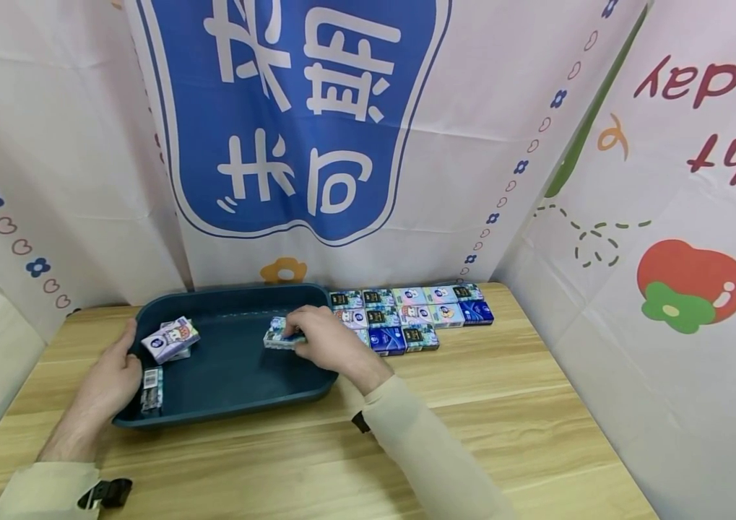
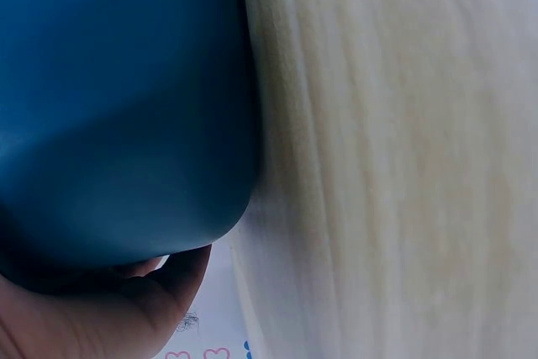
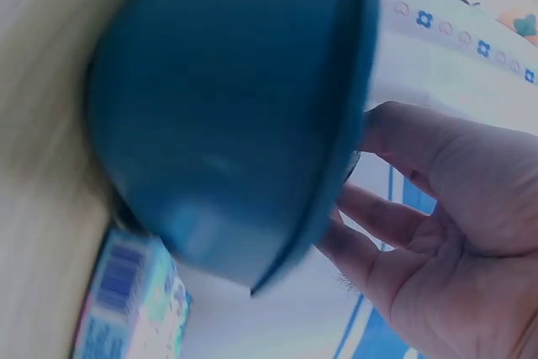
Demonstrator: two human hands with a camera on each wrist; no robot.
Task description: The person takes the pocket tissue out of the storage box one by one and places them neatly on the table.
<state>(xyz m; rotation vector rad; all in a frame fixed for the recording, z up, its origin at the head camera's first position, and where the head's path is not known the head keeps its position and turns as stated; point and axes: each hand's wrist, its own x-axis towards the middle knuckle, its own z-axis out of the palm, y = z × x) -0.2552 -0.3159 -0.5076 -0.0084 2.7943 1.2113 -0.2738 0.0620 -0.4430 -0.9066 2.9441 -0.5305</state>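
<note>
A dark teal tray [image 1: 231,412] sits on the wooden table, and my left hand [image 1: 110,375] grips its left rim. Over the right part of the tray, my right hand [image 1: 323,338] pinches a small patterned tissue pack [image 1: 276,336] between thumb and fingers. At the tray's left, a purple-and-white tissue pack [image 1: 172,339] lies on top of another pack. A teal-and-dark tissue pack [image 1: 152,390] lies in the near left corner. In the right wrist view the tray's wall [image 3: 218,124] hides the held pack and the ends of my fingers [image 3: 387,216].
To the right of the tray, tissue packs stand in close rows, among them a dark blue pack [image 1: 387,341] and a black-and-teal pack [image 1: 421,336]. Printed cloth [image 1: 472,87] hangs behind the table [image 1: 504,419] and along both sides.
</note>
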